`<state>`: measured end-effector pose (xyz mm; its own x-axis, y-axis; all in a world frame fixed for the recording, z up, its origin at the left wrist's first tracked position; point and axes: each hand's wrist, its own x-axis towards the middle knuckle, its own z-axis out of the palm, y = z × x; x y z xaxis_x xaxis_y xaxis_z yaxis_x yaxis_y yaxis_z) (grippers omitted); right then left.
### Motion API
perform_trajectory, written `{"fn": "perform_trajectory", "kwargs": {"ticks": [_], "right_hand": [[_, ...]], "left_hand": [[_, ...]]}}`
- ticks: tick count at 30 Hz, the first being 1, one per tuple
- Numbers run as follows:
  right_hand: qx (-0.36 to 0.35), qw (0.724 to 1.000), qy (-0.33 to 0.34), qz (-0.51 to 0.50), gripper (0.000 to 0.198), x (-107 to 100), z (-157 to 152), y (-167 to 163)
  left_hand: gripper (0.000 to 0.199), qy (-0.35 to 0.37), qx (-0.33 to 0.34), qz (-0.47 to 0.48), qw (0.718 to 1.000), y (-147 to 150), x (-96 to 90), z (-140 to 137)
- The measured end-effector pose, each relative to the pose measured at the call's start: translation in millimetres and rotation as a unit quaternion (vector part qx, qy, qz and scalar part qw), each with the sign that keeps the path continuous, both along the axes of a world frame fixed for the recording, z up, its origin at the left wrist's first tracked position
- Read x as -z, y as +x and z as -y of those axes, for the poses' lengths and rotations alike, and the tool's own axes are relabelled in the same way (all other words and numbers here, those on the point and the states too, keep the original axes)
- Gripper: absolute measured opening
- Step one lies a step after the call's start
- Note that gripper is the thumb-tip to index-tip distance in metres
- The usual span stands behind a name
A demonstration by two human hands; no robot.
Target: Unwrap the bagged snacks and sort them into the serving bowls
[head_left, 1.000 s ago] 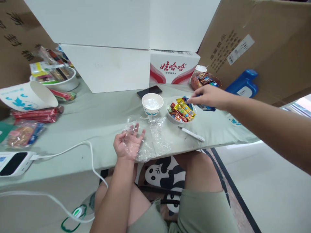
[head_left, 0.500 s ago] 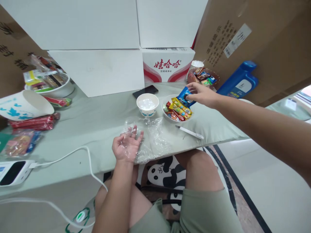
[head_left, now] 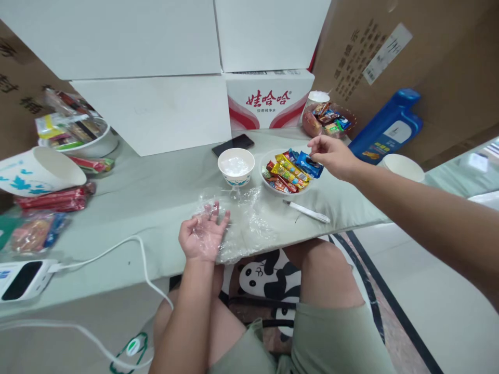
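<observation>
My left hand rests palm up at the table's front edge, fingers loosely spread, with crinkled clear plastic film about it. My right hand hovers at the right rim of a white bowl, its thumb and forefinger a little apart. Just below those fingertips a blue snack packet lies on the bowl's right side. Yellow-wrapped bars and red packets fill the rest of the bowl. Left of it stands a paper bowl with something clear inside. A white pen-like cutter lies in front.
Behind are a dark phone, a white and red carton and a basket of snacks. A blue bottle leans at right. On the left are a tipped paper bucket, snack packets and a white device with a cable.
My right hand has let go of the blue packet, which now lies in the bowl, and has drawn slightly right. My left hand has hardly moved.
</observation>
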<state>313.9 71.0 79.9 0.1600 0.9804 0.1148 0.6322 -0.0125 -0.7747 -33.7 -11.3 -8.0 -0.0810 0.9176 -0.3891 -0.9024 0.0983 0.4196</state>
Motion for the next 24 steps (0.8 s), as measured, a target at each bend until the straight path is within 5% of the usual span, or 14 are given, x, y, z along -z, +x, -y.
{"fn": "perform_trajectory", "kwargs": {"ticks": [3, 7, 9, 12, 18, 21, 24], "right_hand": [[0.031, 0.993, 0.037, 0.106, 0.033, 5.5, 4.4, 10.2], [0.028, 0.990, -0.107, 0.084, 0.050, 1.4, 9.3, 17.5], [0.005, 0.988, -0.121, 0.096, 0.043, -8.3, 9.0, 21.5], [-0.059, 0.983, -0.076, 0.155, 0.016, -33.4, 0.3, 24.0], [-0.170, 0.916, 0.158, 0.328, 0.013, -71.1, -46.8, -19.2], [-0.271, 0.886, 0.110, 0.360, 0.023, -61.6, -78.7, -48.6], [-0.317, 0.852, -0.026, 0.415, 0.020, -48.5, -103.5, -61.9]], "left_hand": [[0.011, 0.007, 0.005, 0.004, 1.000, 0.3, 0.8, -0.2], [0.011, 0.008, 0.006, 0.010, 1.000, 0.4, 2.0, 1.2], [0.011, 0.004, 0.002, 0.015, 1.000, 0.0, 2.4, 2.1], [0.012, 0.004, 0.002, 0.023, 1.000, -0.6, 2.1, 2.7], [0.015, 0.012, 0.010, 0.014, 1.000, -1.3, 1.7, 1.7], [0.014, 0.012, 0.012, 0.009, 1.000, -2.5, 2.9, 1.4], [0.014, 0.016, 0.010, 0.011, 1.000, -4.7, 3.9, 1.6]]}}
